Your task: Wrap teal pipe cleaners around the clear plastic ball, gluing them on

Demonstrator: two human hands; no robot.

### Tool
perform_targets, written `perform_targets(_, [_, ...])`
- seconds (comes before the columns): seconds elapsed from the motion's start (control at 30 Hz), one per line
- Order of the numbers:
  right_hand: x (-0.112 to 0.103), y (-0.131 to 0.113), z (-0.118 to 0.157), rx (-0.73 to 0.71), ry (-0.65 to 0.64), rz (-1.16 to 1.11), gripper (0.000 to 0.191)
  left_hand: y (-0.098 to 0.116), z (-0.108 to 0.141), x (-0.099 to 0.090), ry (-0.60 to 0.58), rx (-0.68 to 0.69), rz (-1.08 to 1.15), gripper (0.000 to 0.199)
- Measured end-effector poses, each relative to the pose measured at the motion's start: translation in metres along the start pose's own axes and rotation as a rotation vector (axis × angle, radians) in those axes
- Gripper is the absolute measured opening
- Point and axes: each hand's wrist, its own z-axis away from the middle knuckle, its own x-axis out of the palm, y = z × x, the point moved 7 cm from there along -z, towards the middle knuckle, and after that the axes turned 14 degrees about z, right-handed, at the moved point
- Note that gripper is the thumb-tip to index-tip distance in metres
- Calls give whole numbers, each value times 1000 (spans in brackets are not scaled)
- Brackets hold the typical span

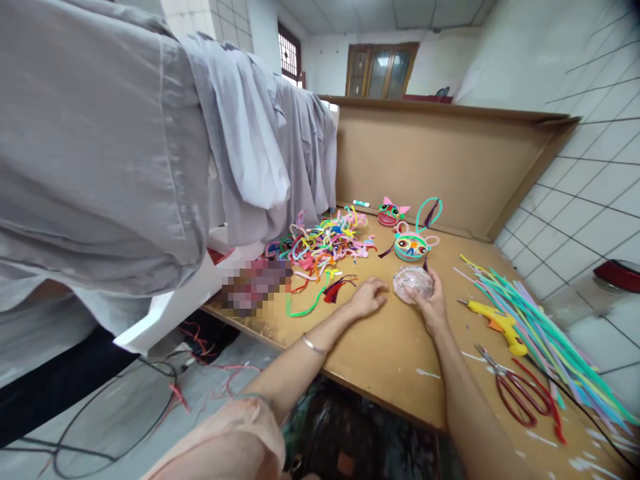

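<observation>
1. My feed comes through fairly bright overall; the barred window (289,55) glows nearly white, and a pale light reflects in the wood-framed panes (383,72).
2. I see only soft shadows on the tabletop (385,357); the space beneath it drops to dim, murky tones.
3. Small glints show on the shiny round piece (410,279) in the right hand (434,307).
4. My wide lens stretches the wall tiles (590,200) and grey cloth (90,133) toward the edges; the top right corner darkens.
5. Detail softens around the red-topped container (619,275).
6. A blocky mosaic patch (255,288) hides the tabletop's left side.
</observation>
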Motion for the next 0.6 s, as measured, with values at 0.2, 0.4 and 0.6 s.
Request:
perform_targets(0.2, [2,-5,6,82,16,-67,108,1,1,-1,14,25,-16,29])
perform_targets(0.4, [0,1,3,73,49,-8,102,2,4,1,9,57,-40,27])
perform_targets(0.6, [-9,2,6,138,153,-95,86,-2,-5,-7,52,57,-121,30])
